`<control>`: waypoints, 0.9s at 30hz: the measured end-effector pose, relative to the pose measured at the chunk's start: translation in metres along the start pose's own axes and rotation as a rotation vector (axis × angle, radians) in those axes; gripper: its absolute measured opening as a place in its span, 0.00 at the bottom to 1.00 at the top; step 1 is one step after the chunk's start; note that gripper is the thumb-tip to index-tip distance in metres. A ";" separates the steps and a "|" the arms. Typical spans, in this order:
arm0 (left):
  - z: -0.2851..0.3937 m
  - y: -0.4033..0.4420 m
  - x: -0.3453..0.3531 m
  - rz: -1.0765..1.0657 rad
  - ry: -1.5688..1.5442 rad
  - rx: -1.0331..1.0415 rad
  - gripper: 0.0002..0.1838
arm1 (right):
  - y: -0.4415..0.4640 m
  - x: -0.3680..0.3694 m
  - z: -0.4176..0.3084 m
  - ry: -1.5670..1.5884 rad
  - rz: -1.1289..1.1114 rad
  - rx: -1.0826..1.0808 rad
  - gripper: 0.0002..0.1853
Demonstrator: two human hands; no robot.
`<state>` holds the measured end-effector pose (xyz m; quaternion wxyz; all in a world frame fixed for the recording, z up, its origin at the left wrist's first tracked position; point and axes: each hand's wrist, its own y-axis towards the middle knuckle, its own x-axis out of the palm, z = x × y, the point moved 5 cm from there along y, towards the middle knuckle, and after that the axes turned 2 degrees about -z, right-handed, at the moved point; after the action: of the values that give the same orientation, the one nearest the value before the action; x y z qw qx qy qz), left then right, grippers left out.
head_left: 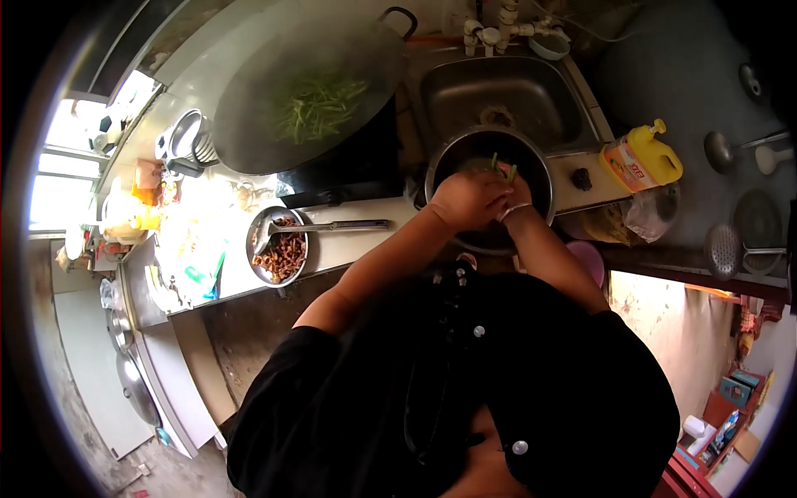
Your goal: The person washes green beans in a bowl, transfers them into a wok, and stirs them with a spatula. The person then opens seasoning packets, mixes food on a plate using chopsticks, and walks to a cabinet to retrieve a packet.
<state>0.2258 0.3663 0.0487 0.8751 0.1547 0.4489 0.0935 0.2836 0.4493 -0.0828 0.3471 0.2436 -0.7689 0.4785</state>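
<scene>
Over a deep metal bowl (545,187) at the sink's front edge, my left hand (471,197) and my right hand (516,196) are pressed together. Their fingers are closed around a few green beans (511,173), whose ends stick up past the fingertips. How the beans are shared between the hands is hidden. A bracelet sits on my right wrist. The bowl's inside is dark, and its contents are mostly covered by my hands. More green beans (320,106) lie in a large steaming wok (249,124) to the left.
A metal bowl of brown chopped pieces (281,256) with a ladle (349,226) across it stands on the left counter. Behind my hands is a steel sink (531,87) with taps (491,35). A yellow bottle (641,161) stands right; utensils, including a skimmer (723,251), hang farther right.
</scene>
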 end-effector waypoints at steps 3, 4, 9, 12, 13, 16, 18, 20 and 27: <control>0.004 -0.012 -0.031 0.195 0.030 0.115 0.10 | -0.003 -0.009 -0.019 -0.197 0.125 -0.145 0.13; -0.003 -0.020 -0.040 0.264 0.048 0.109 0.09 | -0.012 0.007 -0.024 -0.192 0.001 -0.074 0.14; -0.033 -0.077 -0.077 0.304 0.169 -0.055 0.07 | -0.027 0.116 -0.061 -0.365 -0.246 -0.222 0.18; -0.046 -0.119 -0.075 0.232 0.191 -0.141 0.05 | -0.023 0.223 -0.063 -0.329 -0.364 -0.290 0.15; -0.049 -0.131 -0.068 0.131 0.179 -0.160 0.04 | -0.045 0.263 -0.048 -0.298 -0.250 -0.382 0.14; -0.044 -0.157 -0.053 -0.058 0.119 -0.265 0.04 | -0.030 0.343 -0.014 -0.812 -0.468 -0.154 0.17; -0.042 -0.169 -0.052 -0.143 0.120 -0.391 0.04 | -0.029 0.345 -0.009 -1.089 -0.305 -0.244 0.16; -0.056 -0.188 -0.050 -0.113 0.123 -0.358 0.05 | -0.009 0.325 -0.019 -1.640 -0.361 -0.982 0.20; -0.096 -0.253 -0.042 -0.309 0.271 -0.345 0.09 | 0.026 0.094 -0.084 -2.255 0.019 -0.676 0.19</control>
<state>0.1295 0.1347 -0.0618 0.8243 -0.0812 0.5578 0.0539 0.2301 0.5323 -0.0004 -0.4860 0.4190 -0.7307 -0.2332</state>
